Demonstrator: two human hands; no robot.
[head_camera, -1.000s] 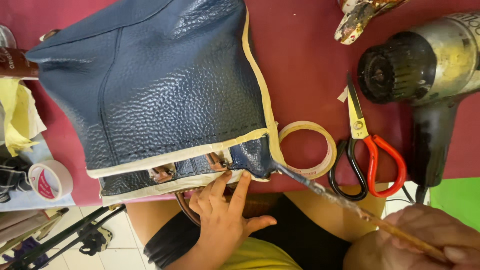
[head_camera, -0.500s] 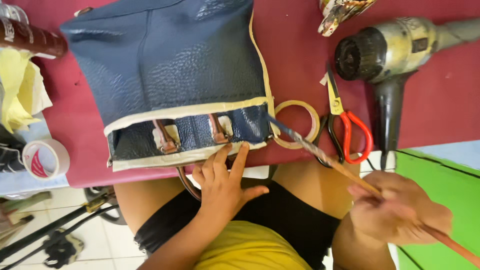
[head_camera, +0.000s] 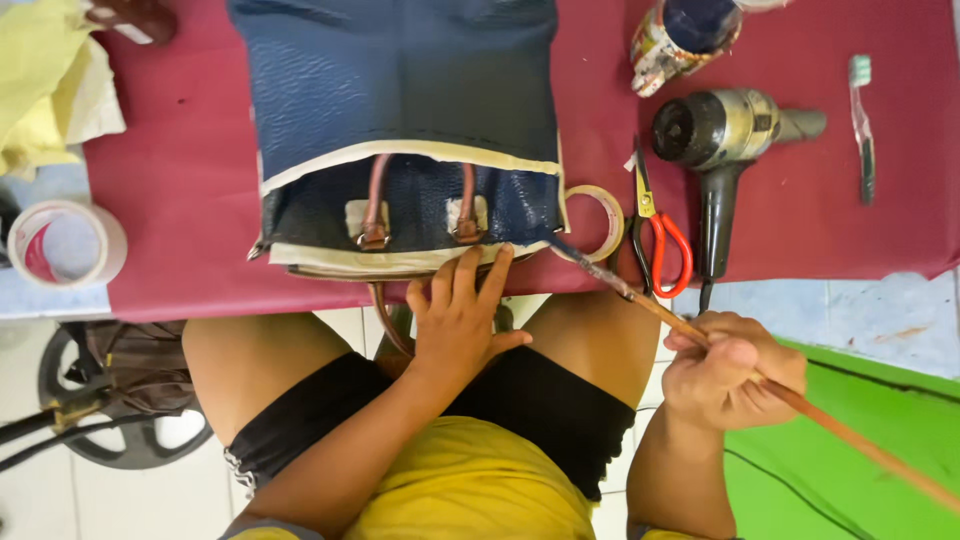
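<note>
From my feed I count one blue leather bag (head_camera: 400, 90) lying on the dark red tabletop (head_camera: 180, 190), its near edge masked with cream tape and two brown strap ends with buckles showing in the open band. My left hand (head_camera: 458, 320) sits at 6 o'clock of the bag, fingers spread apart and flat, the fingertips (head_camera: 468, 262) pressing the bag's taped lower edge — it grips nothing. My right hand (head_camera: 735, 375) is down at 4 o'clock, off the tabletop's edge, curled tight around one long wooden-handled brush (head_camera: 690, 330); the brush tip reaches up to the bag's lower right corner and touches it.

Just beside that corner, at 3 o'clock of the bag, lies one roll of cream masking tape (head_camera: 597, 222). Further right I count one pair of red-handled scissors (head_camera: 660, 240), one hair dryer (head_camera: 725, 135) and one toothbrush (head_camera: 860, 120) near the right edge. At 1 o'clock stands one paint-smeared tin (head_camera: 685, 35). Far off at 9 o'clock is a second tape roll, white (head_camera: 65, 255), and some yellow cloth (head_camera: 50, 85) at 10 o'clock.
</note>
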